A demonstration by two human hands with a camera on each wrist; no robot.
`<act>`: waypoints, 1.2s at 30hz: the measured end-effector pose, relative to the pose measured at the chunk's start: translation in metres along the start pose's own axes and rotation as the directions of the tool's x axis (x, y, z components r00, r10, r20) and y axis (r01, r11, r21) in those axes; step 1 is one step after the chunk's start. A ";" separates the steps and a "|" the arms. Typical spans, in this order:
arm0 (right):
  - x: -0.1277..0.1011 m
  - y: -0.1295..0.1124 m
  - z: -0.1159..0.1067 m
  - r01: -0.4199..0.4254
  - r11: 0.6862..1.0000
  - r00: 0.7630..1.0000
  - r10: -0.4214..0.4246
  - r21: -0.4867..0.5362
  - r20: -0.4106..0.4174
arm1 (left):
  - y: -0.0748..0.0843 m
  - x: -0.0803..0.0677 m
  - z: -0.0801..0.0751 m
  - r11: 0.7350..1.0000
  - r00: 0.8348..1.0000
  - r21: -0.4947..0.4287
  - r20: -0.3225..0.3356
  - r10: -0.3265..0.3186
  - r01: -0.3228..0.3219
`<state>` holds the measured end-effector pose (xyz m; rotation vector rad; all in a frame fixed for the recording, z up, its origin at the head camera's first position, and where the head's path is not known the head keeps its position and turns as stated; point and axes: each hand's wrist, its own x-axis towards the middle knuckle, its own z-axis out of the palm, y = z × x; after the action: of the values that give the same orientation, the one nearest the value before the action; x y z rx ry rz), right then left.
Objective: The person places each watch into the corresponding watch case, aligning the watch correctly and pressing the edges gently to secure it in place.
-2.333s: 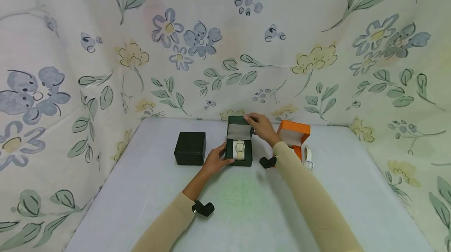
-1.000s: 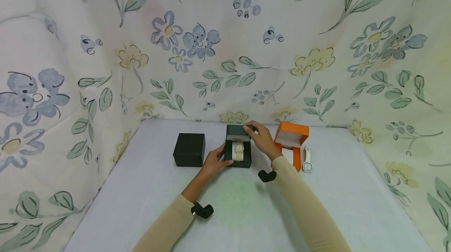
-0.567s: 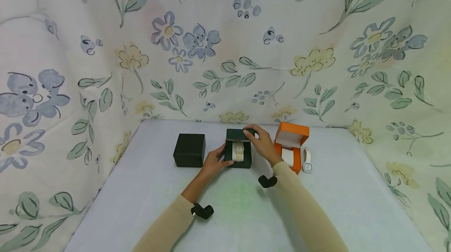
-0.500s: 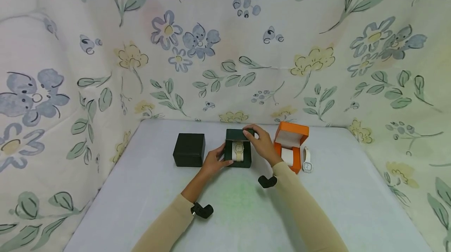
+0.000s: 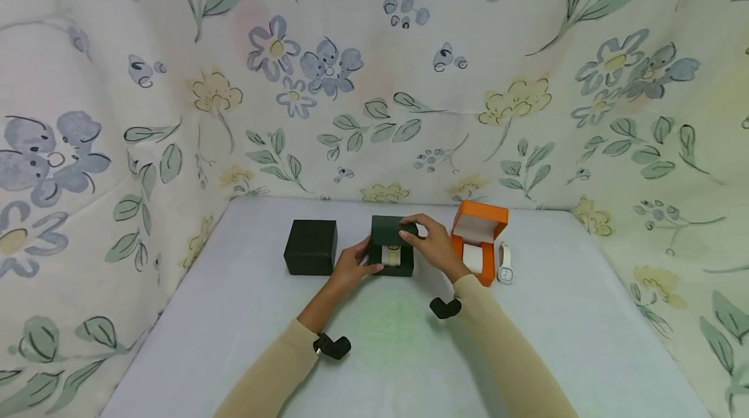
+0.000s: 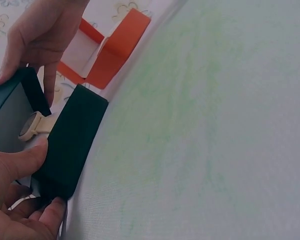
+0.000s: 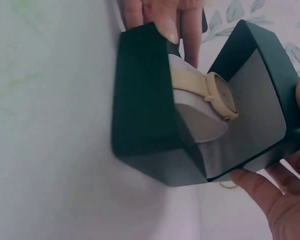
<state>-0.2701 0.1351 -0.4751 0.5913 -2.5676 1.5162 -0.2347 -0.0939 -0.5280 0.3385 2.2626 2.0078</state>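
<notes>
A dark green watch box [image 5: 391, 270] stands at the back middle of the table, its lid [image 5: 387, 230] tilted partway down over the base. Inside it, a cream-strapped watch [image 7: 190, 82] is wrapped round a pale cushion [image 7: 202, 122]. My left hand [image 5: 350, 266] grips the base at its left side, with the thumb at the front rim in the left wrist view. At the lid's right edge, my right hand [image 5: 434, 246] holds it between thumb and fingers. From the head view, the lid hides the upper part of the watch.
To the left sits a closed black box [image 5: 312, 247]. An orange box [image 5: 482, 212] stands with its lid up on the right, a white cushion [image 5: 473, 258] inside. Beside it lies a white watch [image 5: 506, 273]. Behind the table hangs a floral cloth [image 5: 374, 158].
The green box's lid has swung from upright down and forward over the watch, with my right hand moving down along with it. My left hand has stayed on the base.
</notes>
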 end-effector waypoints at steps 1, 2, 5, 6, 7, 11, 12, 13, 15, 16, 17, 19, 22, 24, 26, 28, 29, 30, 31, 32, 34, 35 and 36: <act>-0.001 0.000 0.001 0.007 1.000 1.000 -0.007 -0.003 -0.001 | 0.000 0.000 0.000 1.000 1.000 0.000 -0.001 -0.008 0.008; -0.003 0.001 0.001 0.012 1.000 1.000 -0.013 -0.008 -0.004 | -0.001 0.000 0.000 1.000 1.000 0.004 0.002 -0.009 0.009; -0.006 0.004 0.004 0.023 1.000 1.000 -0.023 0.002 -0.008 | -0.001 -0.001 0.001 1.000 1.000 -0.009 0.001 -0.016 0.016; -0.007 0.006 0.005 0.026 1.000 1.000 -0.026 0.006 -0.007 | 0.004 -0.003 0.001 1.000 1.000 -0.019 0.006 -0.018 0.018; -0.008 0.006 0.005 0.031 0.999 1.000 -0.031 0.015 -0.003 | 0.009 -0.006 0.001 1.000 1.000 -0.023 0.008 -0.019 0.019; -0.013 0.008 0.006 0.047 0.998 0.999 -0.047 0.042 0.015 | 0.013 -0.007 0.003 0.999 1.000 -0.036 0.006 -0.024 0.025; -0.014 0.007 0.007 0.049 0.998 0.999 -0.049 0.043 0.019 | 0.013 -0.007 0.002 0.999 1.000 -0.033 0.007 -0.025 0.025; -0.015 0.008 0.007 0.052 0.998 0.998 -0.053 0.045 0.023 | 0.008 -0.005 0.003 0.999 1.000 -0.028 0.001 -0.028 0.028; -0.017 0.010 0.008 0.052 0.998 0.998 -0.053 0.042 0.025 | 0.001 -0.002 0.003 0.999 1.000 -0.019 -0.005 -0.027 0.027; -0.018 0.011 0.008 0.054 0.998 0.998 -0.055 0.041 0.028 | 0.000 -0.002 0.003 1.000 1.000 -0.016 -0.006 -0.024 0.024; -0.019 0.011 0.009 0.053 0.998 0.998 -0.054 0.040 0.031 | 0.000 -0.002 0.003 1.000 1.000 -0.011 -0.006 -0.022 0.022; -0.021 0.012 0.010 0.054 0.998 0.998 -0.055 0.031 0.041 | -0.001 -0.002 0.003 1.000 1.000 -0.004 -0.007 -0.018 0.018; -0.024 0.011 0.011 0.079 0.997 0.995 -0.079 0.011 0.054 | -0.002 -0.001 0.002 1.000 1.000 -0.003 -0.010 -0.012 0.012; -0.025 0.011 0.011 0.106 0.994 0.993 -0.105 -0.011 0.057 | -0.003 -0.001 0.001 1.000 1.000 -0.004 -0.011 -0.006 0.006; -0.026 0.011 0.012 0.132 0.991 0.990 -0.130 -0.030 0.057 | -0.003 0.000 0.001 1.000 1.000 -0.006 -0.012 -0.003 0.003; -0.026 0.011 0.012 0.143 0.989 0.989 -0.140 -0.045 0.055 | -0.002 0.001 0.001 1.000 1.000 -0.001 -0.012 -0.007 0.007; -0.027 0.011 0.012 0.143 0.989 0.989 -0.140 -0.048 0.056 | -0.002 0.001 0.001 1.000 1.000 0.001 -0.012 -0.013 0.013; -0.027 0.012 0.013 0.141 0.989 0.989 -0.138 -0.050 0.057 | -0.002 0.001 0.001 1.000 1.000 0.004 -0.011 -0.019 0.019; -0.027 0.012 0.012 0.138 0.989 0.989 -0.135 -0.051 0.056 | -0.002 0.002 0.001 1.000 1.000 0.009 -0.010 -0.027 0.028; -0.027 0.012 0.012 0.134 0.990 0.990 -0.131 -0.050 0.055 | -0.001 0.002 0.001 0.999 1.000 0.018 -0.007 -0.030 0.030; -0.028 0.012 0.012 0.136 0.990 0.990 -0.134 -0.046 0.052 | 0.001 0.002 0.002 0.999 0.999 0.031 -0.001 -0.033 0.033; -0.028 0.012 0.012 0.135 0.990 0.990 -0.133 -0.043 0.051 | 0.002 0.002 0.002 0.999 0.999 0.035 0.003 -0.032 0.032; -0.028 0.012 0.011 0.139 0.990 0.989 -0.137 -0.040 0.048 | 0.004 0.002 0.002 0.999 1.000 0.042 0.008 -0.027 0.027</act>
<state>-0.2477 0.1383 -0.4988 0.7886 -2.5257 1.4156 -0.2361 -0.0910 -0.5246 0.3176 2.2948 1.9450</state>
